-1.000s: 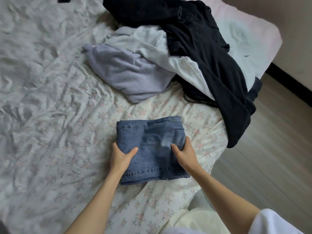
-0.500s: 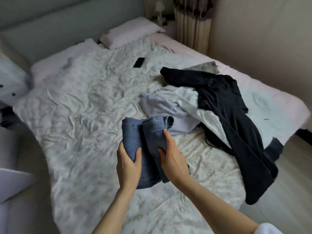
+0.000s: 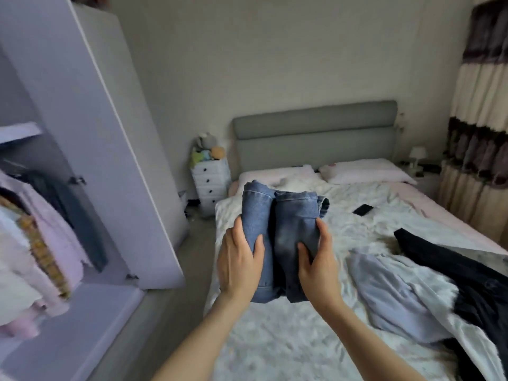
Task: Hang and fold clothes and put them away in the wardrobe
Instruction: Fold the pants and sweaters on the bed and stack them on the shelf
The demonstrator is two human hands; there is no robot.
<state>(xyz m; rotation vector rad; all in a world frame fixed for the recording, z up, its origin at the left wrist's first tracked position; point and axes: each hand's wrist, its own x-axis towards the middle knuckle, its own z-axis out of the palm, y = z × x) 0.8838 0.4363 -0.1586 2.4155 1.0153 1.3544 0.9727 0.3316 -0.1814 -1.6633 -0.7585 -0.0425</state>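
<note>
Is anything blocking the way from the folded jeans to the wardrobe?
Nothing visible does. Both the left hand and the right hand hold the folded jeans up above the bed. The wardrobe is to the left, its door swung open, with bare floor between.

bed (image 3: 288, 339): rumpled white sheet, grey headboard
pillows (image 3: 365, 171): two, at the head of the bed
phone (image 3: 362, 209): black, on the sheet
drawer unit (image 3: 210, 184): white, beside the bed, soft toys on top
curtain (image 3: 478, 133): striped, far right
</note>
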